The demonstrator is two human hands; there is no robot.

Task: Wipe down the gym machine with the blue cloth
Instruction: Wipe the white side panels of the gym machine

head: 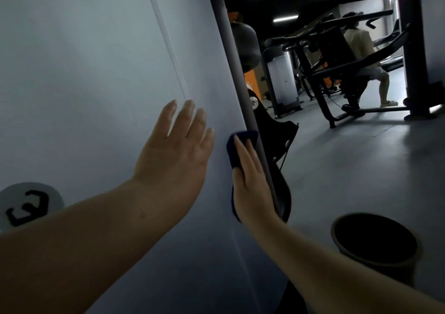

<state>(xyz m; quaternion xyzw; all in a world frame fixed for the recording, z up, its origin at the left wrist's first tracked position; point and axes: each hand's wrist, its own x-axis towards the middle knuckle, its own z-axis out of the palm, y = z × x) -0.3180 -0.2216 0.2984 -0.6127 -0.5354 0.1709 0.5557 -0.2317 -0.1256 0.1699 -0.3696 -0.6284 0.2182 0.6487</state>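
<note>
We've got the soft, floppy blue cloth (234, 151) pinned flat under our right hand (251, 183) at center frame, fingers straight; left hand (177, 154) splayed empty on the panel (84, 73).

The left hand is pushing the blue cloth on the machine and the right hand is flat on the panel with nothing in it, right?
Swapped. In the head view the right hand presses the blue cloth; the left hand is bare.

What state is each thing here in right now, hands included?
Left hand: open, fingers spread, flat on the panel.
Right hand: flat, pressing the cloth against the panel's edge by the post.
Blue cloth: bunched under the right hand.
Grey panel: upright.
Bin: upright, open-topped, inside too dark to tell.
</note>
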